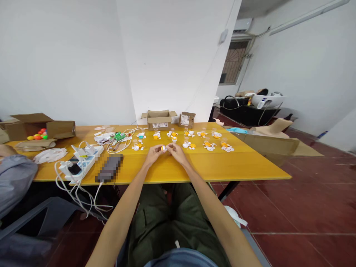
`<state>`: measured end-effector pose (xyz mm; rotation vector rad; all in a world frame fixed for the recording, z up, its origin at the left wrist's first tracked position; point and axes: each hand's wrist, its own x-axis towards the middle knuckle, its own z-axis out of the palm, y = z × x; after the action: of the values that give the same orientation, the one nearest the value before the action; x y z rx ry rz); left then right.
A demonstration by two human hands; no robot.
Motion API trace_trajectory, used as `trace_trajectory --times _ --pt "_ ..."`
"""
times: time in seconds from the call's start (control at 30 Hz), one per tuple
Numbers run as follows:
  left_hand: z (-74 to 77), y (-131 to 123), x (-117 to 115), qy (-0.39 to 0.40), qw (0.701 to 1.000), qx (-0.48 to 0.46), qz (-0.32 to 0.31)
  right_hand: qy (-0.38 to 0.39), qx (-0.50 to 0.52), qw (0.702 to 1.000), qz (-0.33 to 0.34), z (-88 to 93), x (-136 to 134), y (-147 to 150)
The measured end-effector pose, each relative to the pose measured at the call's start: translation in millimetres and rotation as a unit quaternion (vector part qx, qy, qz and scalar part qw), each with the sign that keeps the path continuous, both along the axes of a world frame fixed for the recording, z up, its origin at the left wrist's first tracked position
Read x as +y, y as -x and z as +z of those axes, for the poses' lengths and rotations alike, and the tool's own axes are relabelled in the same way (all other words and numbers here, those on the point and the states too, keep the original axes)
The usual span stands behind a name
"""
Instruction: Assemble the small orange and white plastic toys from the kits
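Observation:
Both hands meet over the table's near middle. My left hand [153, 154] pinches a small orange-and-white plastic part [162, 148] between its fingers. From the other side, the fingers of my right hand [176, 152] close at the part's right end; fingers and small size hide its exact shape. Just behind the hands stands another orange-and-white piece [174, 139]. Beyond and to both sides lie several small clusters of white and orange plastic parts with clear cups, among them a left cluster [137, 147] and a right cluster [227, 147].
On the yellow table [217, 168], a power strip [86, 163] with tangled white cables and a blurred dark phone-like slab [109, 168] lie left. An open cardboard box [159, 120] and a smaller box [187, 119] stand by the wall. A person's grey sleeve [16, 181] is far left.

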<state>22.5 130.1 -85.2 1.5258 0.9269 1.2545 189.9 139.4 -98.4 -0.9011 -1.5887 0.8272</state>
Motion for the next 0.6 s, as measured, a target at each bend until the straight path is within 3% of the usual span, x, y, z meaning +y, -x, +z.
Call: trace_trajectory --times 0.37,0.6 --pt "-7.6 0 9 -0.016 0.999 0.007 0.04 -0.022 -0.069 0.997 -0.029 -4.4 5 0" --pt "-12.1 -2 19 -0.082 0.985 0.089 0.119 -0.013 -0.088 0.987 -0.132 -9.0 11 2"
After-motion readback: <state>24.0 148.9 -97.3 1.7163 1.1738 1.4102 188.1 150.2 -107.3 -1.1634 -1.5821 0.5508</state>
